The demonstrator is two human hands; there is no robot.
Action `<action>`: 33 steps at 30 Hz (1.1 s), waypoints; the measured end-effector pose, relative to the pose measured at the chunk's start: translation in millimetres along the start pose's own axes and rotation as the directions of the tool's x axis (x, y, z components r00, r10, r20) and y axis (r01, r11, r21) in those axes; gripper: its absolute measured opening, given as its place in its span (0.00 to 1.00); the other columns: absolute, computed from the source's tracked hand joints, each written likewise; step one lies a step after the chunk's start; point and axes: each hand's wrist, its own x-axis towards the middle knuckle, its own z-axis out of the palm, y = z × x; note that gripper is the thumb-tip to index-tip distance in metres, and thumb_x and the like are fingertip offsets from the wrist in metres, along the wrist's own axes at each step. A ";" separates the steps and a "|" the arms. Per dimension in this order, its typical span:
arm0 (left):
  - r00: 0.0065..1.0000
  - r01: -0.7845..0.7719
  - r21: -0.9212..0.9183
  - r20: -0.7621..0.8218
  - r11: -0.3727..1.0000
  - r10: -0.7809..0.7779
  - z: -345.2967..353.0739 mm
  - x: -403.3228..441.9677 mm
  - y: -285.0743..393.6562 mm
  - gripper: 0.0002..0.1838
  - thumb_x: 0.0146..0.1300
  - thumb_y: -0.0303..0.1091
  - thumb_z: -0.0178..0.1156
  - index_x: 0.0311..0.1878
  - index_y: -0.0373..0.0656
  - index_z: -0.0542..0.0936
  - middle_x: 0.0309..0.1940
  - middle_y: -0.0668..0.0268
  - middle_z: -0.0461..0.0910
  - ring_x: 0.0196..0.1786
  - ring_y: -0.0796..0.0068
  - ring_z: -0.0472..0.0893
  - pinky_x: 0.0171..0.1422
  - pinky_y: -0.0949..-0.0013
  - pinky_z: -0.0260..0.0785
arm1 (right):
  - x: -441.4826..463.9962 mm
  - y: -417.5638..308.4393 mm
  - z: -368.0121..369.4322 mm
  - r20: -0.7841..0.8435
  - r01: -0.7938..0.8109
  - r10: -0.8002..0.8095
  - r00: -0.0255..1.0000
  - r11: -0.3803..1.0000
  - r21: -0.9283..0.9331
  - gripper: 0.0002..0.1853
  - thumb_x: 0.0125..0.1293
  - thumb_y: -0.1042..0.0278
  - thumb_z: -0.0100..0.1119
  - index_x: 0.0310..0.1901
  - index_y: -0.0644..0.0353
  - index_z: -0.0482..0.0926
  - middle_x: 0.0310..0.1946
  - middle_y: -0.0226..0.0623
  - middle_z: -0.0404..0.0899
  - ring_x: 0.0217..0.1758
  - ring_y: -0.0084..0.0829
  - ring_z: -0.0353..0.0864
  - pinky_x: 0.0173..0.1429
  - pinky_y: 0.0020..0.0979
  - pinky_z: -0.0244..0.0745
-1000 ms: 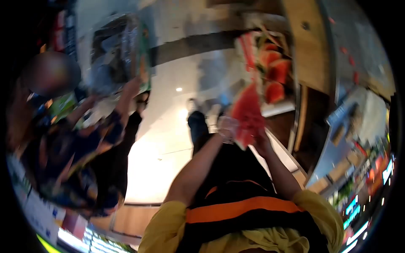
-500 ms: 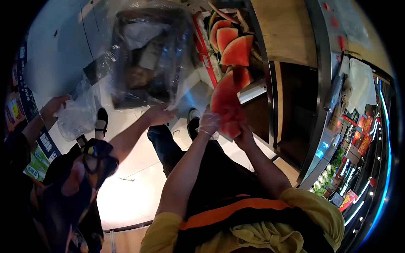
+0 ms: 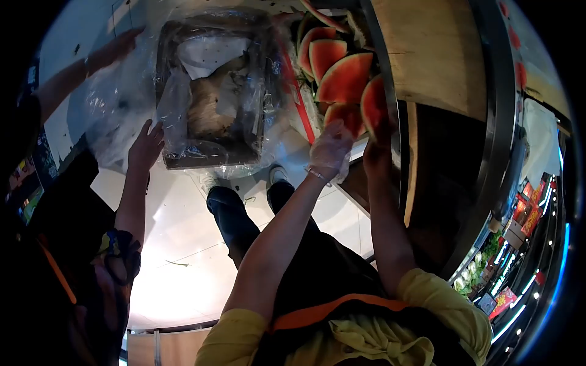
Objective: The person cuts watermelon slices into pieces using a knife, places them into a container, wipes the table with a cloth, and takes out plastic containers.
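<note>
My left hand (image 3: 331, 148), in a clear plastic glove, has its fingers closed at the lower end of a watermelon slice (image 3: 343, 116). My right hand (image 3: 377, 157), bare, grips the bottom of another watermelon slice (image 3: 374, 107) beside it, its green rind edge along the left. Both slices are over the near end of a pale box with red tape (image 3: 297, 97). Farther up in this box lie several more red watermelon wedges (image 3: 345, 78) and rinds. The fingertips of both hands are partly hidden.
Left of the box is a dark crate (image 3: 210, 162) lined with clear plastic, holding paper or cardboard. Another person's hands (image 3: 146, 145) are at its left. A wooden-topped shelf unit (image 3: 436, 52) with a dark frame stands close on the right. Someone's shoes (image 3: 278, 174) are near the crate.
My hands have moved forward with the watermelon, from in front of my body to the box. The other person's hands have shifted forward and left, one leaving the crate's near edge.
</note>
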 end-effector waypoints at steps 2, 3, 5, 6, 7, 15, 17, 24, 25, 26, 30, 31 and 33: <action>0.981 0.194 0.200 -0.024 0.960 -0.193 -19.9 -10.3 -3.5 0.21 0.57 0.37 0.61 0.52 0.40 0.73 0.38 0.59 0.80 0.38 0.72 0.80 0.42 0.73 0.72 | 32.8 -3.6 -4.5 0.277 -0.038 0.026 0.961 0.999 0.036 0.20 0.71 0.70 0.40 0.63 0.59 0.62 0.58 0.45 0.70 0.56 0.37 0.75 0.57 0.33 0.76; 0.998 0.046 0.388 -0.060 0.921 -0.025 -32.7 -16.1 -18.7 0.21 0.56 0.36 0.61 0.52 0.41 0.72 0.36 0.60 0.80 0.36 0.75 0.80 0.40 0.74 0.72 | 45.2 -2.5 -3.3 0.346 -0.032 0.023 0.938 0.999 0.022 0.20 0.72 0.69 0.33 0.64 0.60 0.61 0.59 0.48 0.68 0.60 0.40 0.72 0.60 0.41 0.72; 0.988 0.133 0.326 -0.113 0.936 -0.101 -57.3 -31.1 -51.7 0.20 0.56 0.34 0.61 0.52 0.42 0.72 0.35 0.62 0.79 0.34 0.76 0.79 0.39 0.74 0.72 | 78.4 -21.6 -39.6 0.276 -0.016 0.009 0.961 1.000 0.024 0.21 0.72 0.62 0.33 0.64 0.55 0.62 0.61 0.40 0.68 0.56 0.36 0.76 0.61 0.57 0.65; 0.973 0.212 0.253 -0.146 0.944 -0.179 -66.1 -39.6 -57.5 0.19 0.56 0.33 0.61 0.52 0.42 0.72 0.34 0.63 0.78 0.33 0.76 0.78 0.37 0.74 0.71 | 90.9 -29.2 -54.9 0.180 0.042 -0.045 0.983 0.999 0.019 0.21 0.72 0.60 0.34 0.64 0.52 0.63 0.61 0.37 0.68 0.54 0.34 0.77 0.59 0.62 0.63; 0.972 0.214 0.263 -0.156 0.941 -0.177 -71.0 -48.1 -54.7 0.19 0.56 0.33 0.61 0.52 0.42 0.72 0.34 0.63 0.78 0.33 0.76 0.78 0.37 0.74 0.71 | 103.4 -39.7 -67.2 0.309 0.052 -0.011 0.951 0.991 -0.123 0.22 0.71 0.56 0.35 0.63 0.53 0.64 0.61 0.36 0.68 0.54 0.32 0.77 0.58 0.55 0.67; 0.843 0.447 -0.298 -0.174 0.843 -0.509 -106.0 -98.1 -45.9 0.19 0.56 0.26 0.61 0.52 0.41 0.72 0.32 0.65 0.77 0.29 0.77 0.76 0.32 0.74 0.70 | 124.3 -11.4 -21.5 -0.487 0.031 -0.539 0.687 0.692 -0.721 0.12 0.68 0.54 0.43 0.45 0.48 0.73 0.41 0.24 0.75 0.42 0.21 0.73 0.43 0.31 0.76; 0.834 0.459 -0.303 -0.176 0.835 -0.522 -109.0 -101.9 -37.5 0.19 0.56 0.26 0.61 0.52 0.41 0.72 0.33 0.66 0.77 0.28 0.77 0.76 0.32 0.74 0.70 | 112.1 -5.1 -14.3 -0.466 0.055 -0.538 0.703 0.694 -0.718 0.11 0.69 0.56 0.43 0.42 0.50 0.73 0.40 0.26 0.75 0.42 0.23 0.74 0.44 0.30 0.76; 0.884 0.305 -0.425 -0.206 0.852 -0.420 -104.1 -121.4 -15.5 0.17 0.54 0.22 0.64 0.47 0.43 0.74 0.31 0.59 0.78 0.23 0.71 0.76 0.23 0.72 0.70 | 62.6 12.2 -64.4 0.260 0.107 -0.598 0.758 -0.279 -0.954 0.14 0.66 0.54 0.50 0.44 0.55 0.74 0.29 0.28 0.72 0.30 0.24 0.73 0.30 0.24 0.70; 0.873 0.320 -0.400 -0.227 0.859 -0.431 -100.5 -125.7 -3.6 0.16 0.55 0.23 0.63 0.47 0.43 0.74 0.32 0.59 0.78 0.24 0.71 0.76 0.23 0.72 0.70 | 49.4 17.8 -55.0 0.175 0.052 -0.592 0.787 -0.219 -0.974 0.15 0.66 0.54 0.50 0.45 0.57 0.74 0.28 0.30 0.73 0.29 0.26 0.74 0.28 0.27 0.70; 0.865 0.333 -0.373 -0.246 0.866 -0.438 -97.9 -129.2 7.8 0.16 0.56 0.24 0.63 0.48 0.42 0.74 0.32 0.58 0.78 0.25 0.70 0.77 0.24 0.72 0.70 | 25.4 36.1 -42.2 -0.148 -0.095 -0.558 0.816 0.123 -0.988 0.17 0.66 0.55 0.49 0.47 0.60 0.73 0.28 0.35 0.74 0.28 0.31 0.76 0.28 0.34 0.70; 0.839 0.337 -0.551 -0.193 0.764 -0.509 -103.2 -151.7 56.2 0.14 0.55 0.23 0.63 0.45 0.39 0.75 0.32 0.64 0.76 0.30 0.74 0.77 0.29 0.73 0.70 | -68.5 94.1 -8.3 -0.372 -0.306 -0.227 0.900 0.277 -0.911 0.14 0.63 0.63 0.54 0.47 0.62 0.74 0.25 0.31 0.72 0.20 0.21 0.72 0.23 0.25 0.68; 0.817 0.376 -0.393 -0.286 0.839 -0.500 -102.6 -158.1 69.7 0.15 0.54 0.22 0.63 0.45 0.40 0.76 0.31 0.63 0.77 0.28 0.73 0.78 0.27 0.73 0.71 | -92.6 103.1 10.6 -0.348 -0.317 -0.167 0.923 0.189 -0.930 0.15 0.62 0.64 0.56 0.48 0.62 0.74 0.25 0.31 0.73 0.20 0.22 0.73 0.25 0.25 0.69; 0.842 0.331 -0.417 -0.275 0.846 -0.465 -102.8 -174.6 92.0 0.14 0.54 0.22 0.63 0.45 0.40 0.76 0.31 0.62 0.78 0.27 0.73 0.78 0.27 0.73 0.71 | -132.4 120.4 48.3 -0.265 -0.269 -0.081 0.961 -0.041 -0.962 0.15 0.61 0.68 0.57 0.49 0.61 0.75 0.25 0.31 0.74 0.23 0.22 0.74 0.29 0.25 0.70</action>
